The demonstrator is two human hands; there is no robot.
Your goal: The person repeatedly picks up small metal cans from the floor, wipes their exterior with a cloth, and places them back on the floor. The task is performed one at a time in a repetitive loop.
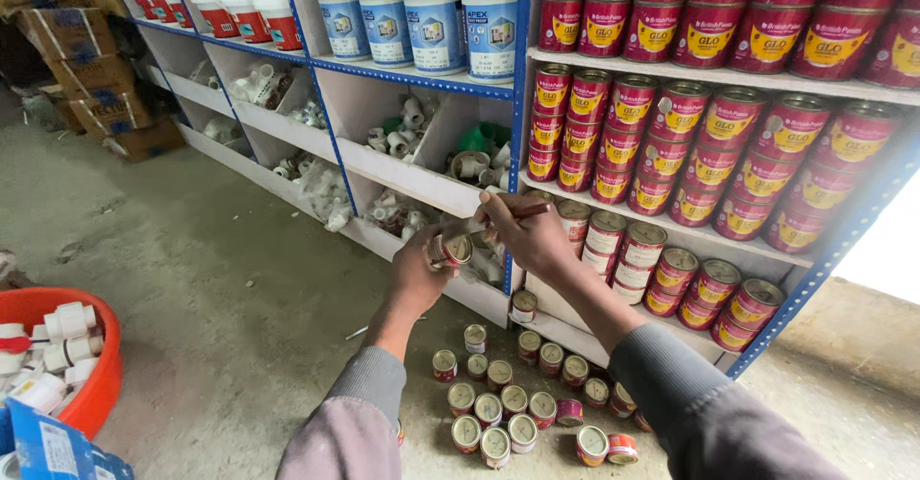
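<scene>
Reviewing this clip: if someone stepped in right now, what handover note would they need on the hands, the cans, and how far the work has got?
Left hand holds a small can at shelf height. Right hand grips a thin stick-like tool just above that can. A batch of small cans stands on the floor below. The shelves beside already carry rows of red cans. Done: shelves largely stocked. Left: the floor cans, apparently.

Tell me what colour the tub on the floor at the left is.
The tub is red-orange, seen in the head view.
</scene>
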